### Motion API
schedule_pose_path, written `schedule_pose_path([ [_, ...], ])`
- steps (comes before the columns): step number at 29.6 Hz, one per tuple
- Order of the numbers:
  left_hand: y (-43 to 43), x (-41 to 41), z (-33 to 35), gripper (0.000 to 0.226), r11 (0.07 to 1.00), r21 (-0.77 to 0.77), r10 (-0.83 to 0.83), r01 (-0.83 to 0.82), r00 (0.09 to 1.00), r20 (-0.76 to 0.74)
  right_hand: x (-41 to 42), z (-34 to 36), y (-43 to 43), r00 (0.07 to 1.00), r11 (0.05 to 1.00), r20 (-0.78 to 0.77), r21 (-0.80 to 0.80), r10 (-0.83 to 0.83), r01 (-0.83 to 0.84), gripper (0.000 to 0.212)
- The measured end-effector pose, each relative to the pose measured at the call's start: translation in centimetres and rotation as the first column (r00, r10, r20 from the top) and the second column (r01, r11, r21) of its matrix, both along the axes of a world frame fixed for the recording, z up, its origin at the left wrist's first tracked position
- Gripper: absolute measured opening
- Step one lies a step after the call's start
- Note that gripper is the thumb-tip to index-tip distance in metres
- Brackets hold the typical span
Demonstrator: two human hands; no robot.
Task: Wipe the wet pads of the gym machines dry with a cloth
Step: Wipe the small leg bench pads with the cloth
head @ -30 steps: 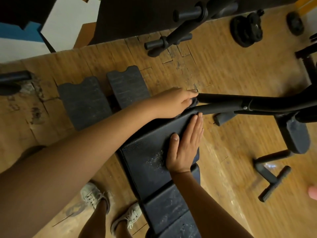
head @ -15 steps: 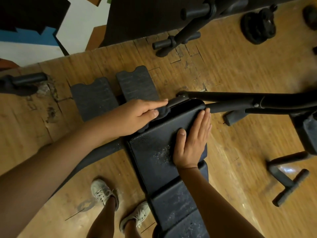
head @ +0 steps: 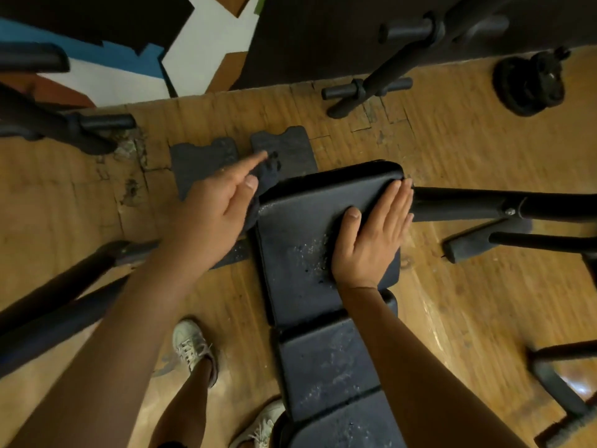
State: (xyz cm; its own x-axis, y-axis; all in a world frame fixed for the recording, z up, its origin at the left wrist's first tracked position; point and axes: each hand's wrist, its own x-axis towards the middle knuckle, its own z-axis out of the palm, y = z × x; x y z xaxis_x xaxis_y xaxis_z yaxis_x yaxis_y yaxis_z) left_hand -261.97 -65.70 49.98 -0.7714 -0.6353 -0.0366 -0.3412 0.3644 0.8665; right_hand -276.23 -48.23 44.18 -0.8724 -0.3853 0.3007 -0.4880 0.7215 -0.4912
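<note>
Head view: my left grip (head: 213,208) has slid from the pad's far edge to its far-left corner, pinching the dark cloth (head: 268,177) there. My right grip (head: 371,236) stays flat on the pad (head: 290,234), fingers straight. Two mats (head: 203,160) lie on the floor beyond, and two shoes (head: 193,347) stand beside the bench.

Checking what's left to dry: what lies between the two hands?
In the head view, only bare pad, with pale specks near the right hand; the left hand holds the cloth at its edge.
</note>
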Motion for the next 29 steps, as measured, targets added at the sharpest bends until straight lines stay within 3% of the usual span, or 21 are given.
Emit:
schedule_pose_path([
  [2,3.7,0.9,-0.9,0.042,0.971,-0.051,0.227,-0.233,0.969,-0.101,0.1,0.0,-0.2,1.000,1.000,-0.003,0.013,0.015,-0.014,0.071],
  [5,7.4,0.2,-2.5,0.045,0.900,0.079,0.435,-0.429,0.869,-0.235,0.2,0.7,-0.2,0.999,1.000,0.051,0.020,0.011,-0.012,0.074],
  [8,8.5,-0.2,-2.9,0.046,0.820,0.205,0.572,-0.535,0.778,-0.259,1.0,2.6,0.3,0.975,0.974,0.003,0.038,0.222,-0.222,0.070],
  [11,9.9,1.0,-3.5,0.045,0.820,0.188,0.572,-0.541,0.766,-0.292,1.7,3.1,0.5,0.789,0.791,-0.116,0.215,0.603,-0.573,0.063],
  [13,11.8,2.4,-4.8,0.044,0.836,0.163,0.549,-0.525,0.785,-0.288,1.3,2.2,0.5,0.707,0.708,-0.138,0.314,0.694,-0.633,0.064],
  [16,14.6,3.8,-7.4,0.048,0.844,0.205,0.536,-0.496,0.798,-0.277,0.7,0.9,0.4,0.696,0.717,-0.199,0.318,0.690,-0.620,0.066],
  [21,13.1,1.7,-7.6,0.046,0.832,0.200,0.553,-0.518,0.741,-0.382,0.5,0.1,0.1,0.672,0.718,-0.258,0.323,0.694,-0.617,0.067],
  [29,8.4,0.4,-5.6,0.045,0.891,0.163,0.451,-0.424,0.786,-0.423,0.3,-0.1,0.3,0.658,0.720,-0.293,0.315,0.693,-0.618,0.066],
])
